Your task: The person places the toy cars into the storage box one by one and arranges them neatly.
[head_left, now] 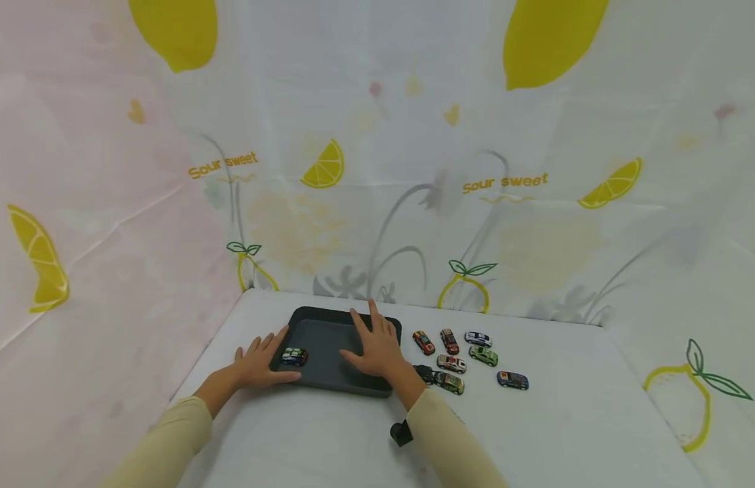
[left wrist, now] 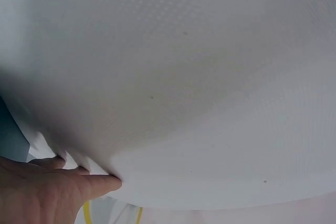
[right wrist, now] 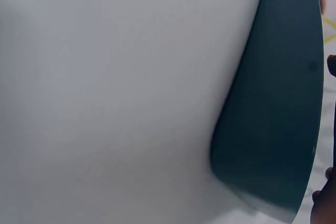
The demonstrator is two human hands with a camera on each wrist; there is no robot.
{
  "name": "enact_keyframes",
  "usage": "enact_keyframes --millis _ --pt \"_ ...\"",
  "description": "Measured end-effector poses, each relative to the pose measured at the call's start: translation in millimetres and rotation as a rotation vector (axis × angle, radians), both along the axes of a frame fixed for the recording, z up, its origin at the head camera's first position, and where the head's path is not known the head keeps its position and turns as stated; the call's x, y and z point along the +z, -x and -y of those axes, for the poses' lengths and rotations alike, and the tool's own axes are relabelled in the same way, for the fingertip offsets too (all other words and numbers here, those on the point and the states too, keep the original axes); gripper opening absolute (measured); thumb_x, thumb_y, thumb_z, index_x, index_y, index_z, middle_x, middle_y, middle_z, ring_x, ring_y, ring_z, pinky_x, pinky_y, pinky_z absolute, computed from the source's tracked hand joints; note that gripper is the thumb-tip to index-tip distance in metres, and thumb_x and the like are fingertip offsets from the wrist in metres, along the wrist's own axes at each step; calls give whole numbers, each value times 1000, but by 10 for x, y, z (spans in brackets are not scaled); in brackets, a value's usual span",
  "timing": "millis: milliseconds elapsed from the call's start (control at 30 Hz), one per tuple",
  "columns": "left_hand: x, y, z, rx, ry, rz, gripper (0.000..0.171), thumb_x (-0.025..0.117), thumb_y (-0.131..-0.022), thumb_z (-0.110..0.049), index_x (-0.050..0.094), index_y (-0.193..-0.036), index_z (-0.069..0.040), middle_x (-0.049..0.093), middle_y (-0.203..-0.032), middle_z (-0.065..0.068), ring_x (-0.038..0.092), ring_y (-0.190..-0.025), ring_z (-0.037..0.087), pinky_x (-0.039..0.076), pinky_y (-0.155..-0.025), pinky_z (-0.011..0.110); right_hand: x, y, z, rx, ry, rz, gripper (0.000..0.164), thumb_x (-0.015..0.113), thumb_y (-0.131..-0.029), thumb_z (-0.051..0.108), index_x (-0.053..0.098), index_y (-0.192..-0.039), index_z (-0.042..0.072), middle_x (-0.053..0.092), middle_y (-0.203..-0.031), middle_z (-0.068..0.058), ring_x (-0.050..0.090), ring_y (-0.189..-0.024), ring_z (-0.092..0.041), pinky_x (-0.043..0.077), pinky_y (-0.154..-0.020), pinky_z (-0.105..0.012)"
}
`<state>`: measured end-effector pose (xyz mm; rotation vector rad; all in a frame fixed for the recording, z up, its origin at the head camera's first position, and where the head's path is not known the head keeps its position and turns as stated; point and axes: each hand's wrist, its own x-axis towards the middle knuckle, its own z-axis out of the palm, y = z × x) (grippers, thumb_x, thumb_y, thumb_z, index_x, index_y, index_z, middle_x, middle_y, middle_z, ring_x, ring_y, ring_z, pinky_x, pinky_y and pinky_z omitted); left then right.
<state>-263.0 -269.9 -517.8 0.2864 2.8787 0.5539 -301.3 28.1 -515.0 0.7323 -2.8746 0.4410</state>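
A dark grey rectangular tray (head_left: 337, 377) lies on the white table. Inside it, near the left wall, sits a small multicoloured toy car (head_left: 295, 356). My left hand (head_left: 258, 364) is at the tray's left edge, its fingers extended and thumb reaching along the near left corner. Over the right side of the tray is my right hand (head_left: 377, 347), fingers spread. In the left wrist view, the left hand's fingers (left wrist: 102, 183) appear straight beside the tray's wall (left wrist: 11, 137). The tray's outer side (right wrist: 268, 108) fills much of the right wrist view, with only bits of hand at its edge.
Right of the tray stand several toy cars, among them an orange-red one (head_left: 423, 342), a white one (head_left: 478, 338), a green one (head_left: 484, 356) and a blue one (head_left: 513, 380). A black device (head_left: 401, 434) shows beside the right sleeve. Lemon-printed cloth (head_left: 377, 224) walls the table's back and sides.
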Motion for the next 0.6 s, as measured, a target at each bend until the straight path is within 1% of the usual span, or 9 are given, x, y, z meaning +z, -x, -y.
enact_keyframes --millis 167,267,433,600 --pt "-3 9 9 0 -19 20 114 64 -78 -74 10 -159 -15 22 -158 33 16 -143 60 11 -103 83 3 21 -127 -7 7 -16 86 56 -92 62 17 -160 26 -1 -166 -17 29 -144 -38 28 -114 -57" --pt "-16 30 18 -1 -11 24 113 64 -78 -73 9 -159 -16 23 -158 32 17 -143 59 12 -103 82 4 39 -188 -8 10 -24 85 57 -92 60 18 -159 25 1 -166 -18 29 -144 -40 28 -113 -57" --pt "-45 55 26 -5 10 25 113 62 -78 -75 8 -159 -17 22 -158 32 17 -143 59 12 -103 82 29 42 -267 -21 -17 -2 84 55 -93 61 17 -160 25 -1 -166 -17 28 -145 -40 27 -114 -56" --pt "-42 33 24 3 8 27 113 63 -78 -75 8 -159 -17 22 -159 31 17 -143 59 11 -103 82 50 29 -336 -24 -31 -4 82 53 -93 62 21 -159 25 2 -166 -18 30 -144 -41 28 -113 -57"
